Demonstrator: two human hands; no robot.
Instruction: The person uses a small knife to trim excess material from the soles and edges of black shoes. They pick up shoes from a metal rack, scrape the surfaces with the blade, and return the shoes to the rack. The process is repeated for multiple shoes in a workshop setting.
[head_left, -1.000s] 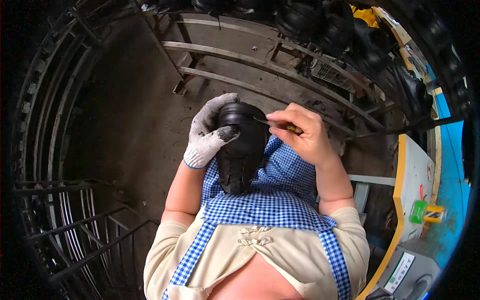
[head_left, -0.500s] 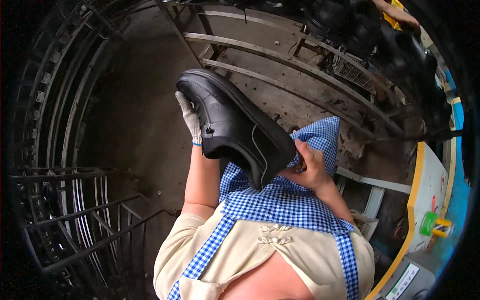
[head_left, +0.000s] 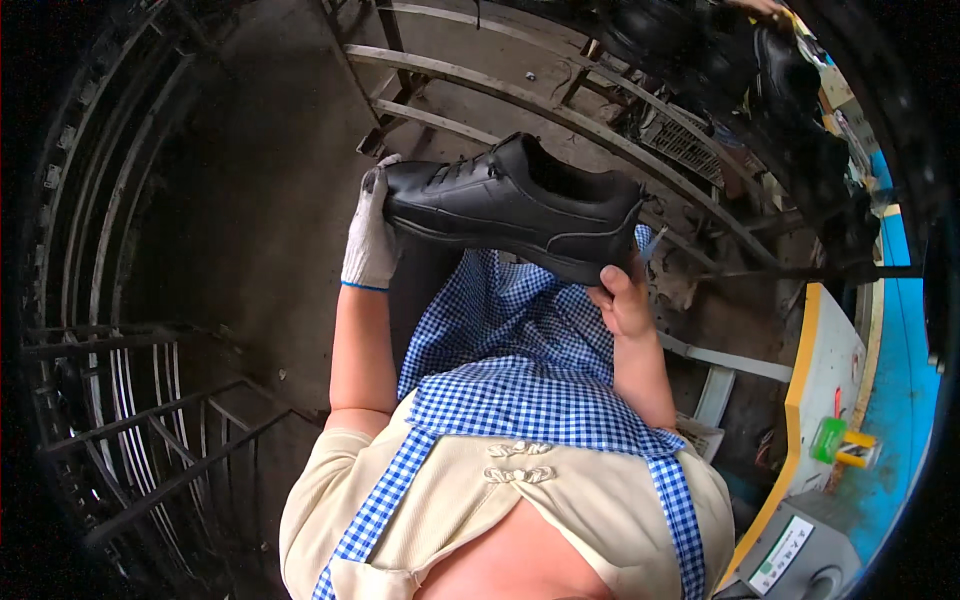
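A black lace-up shoe (head_left: 480, 205) is held in the air in front of me, its opening facing up and away and its sole edge toward me. My left hand (head_left: 369, 243), in a white knit glove with a blue cuff edge, grips the toe. My bare right hand (head_left: 627, 303) closes on the heel end, with the thumb at the sole edge; its other fingers are mostly hidden behind the shoe. Beyond the heel a thin pale tip (head_left: 655, 243) sticks out; I cannot tell what it belongs to. Below the shoe hangs my blue checked apron (head_left: 520, 390).
Metal rack rails (head_left: 520, 85) cross the far side, with dark shoes (head_left: 780, 75) at the far right. Another rack (head_left: 170, 450) stands at left. At right are a white panel with a yellow edge (head_left: 800, 380), a blue surface (head_left: 905, 350) and a green-and-yellow item (head_left: 845, 443).
The shoe has turned from sole-edge-up and tilted to nearly level, its opening now facing away. My left hand has moved slightly down, and my right hand has shifted a little right and up.
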